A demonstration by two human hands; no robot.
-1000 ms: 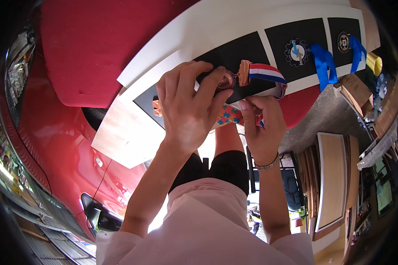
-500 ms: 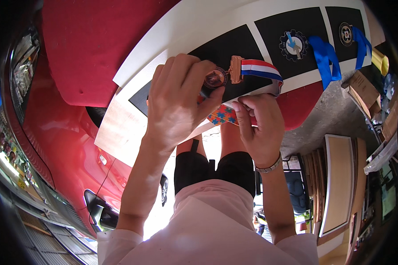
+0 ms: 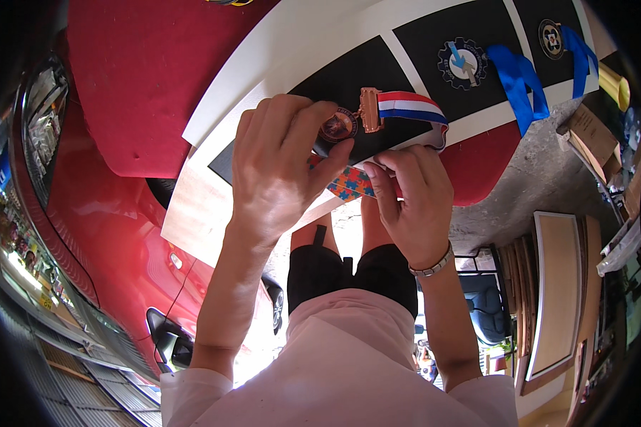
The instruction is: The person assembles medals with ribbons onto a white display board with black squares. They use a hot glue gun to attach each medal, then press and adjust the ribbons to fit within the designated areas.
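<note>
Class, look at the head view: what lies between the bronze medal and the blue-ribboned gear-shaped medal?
The bronze medal and gear-shaped medal are separated by the red-white-blue ribbon and black panel.

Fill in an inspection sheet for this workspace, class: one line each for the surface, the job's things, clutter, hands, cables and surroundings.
Surface: white display board with black panels, lying on a red car.
Job's things: bronze medal on a red, white and blue ribbon, lying on a black panel.
Clutter: two more medals with blue ribbons on the neighbouring panels; a multicoloured ribbon under the hands.
Hands: left hand pinches the bronze medal; right hand, with a wrist bracelet, has its fingers at the board's near edge.
Cables: nothing seen.
Surroundings: concrete floor, cardboard boxes, stacked wooden frames.
</note>
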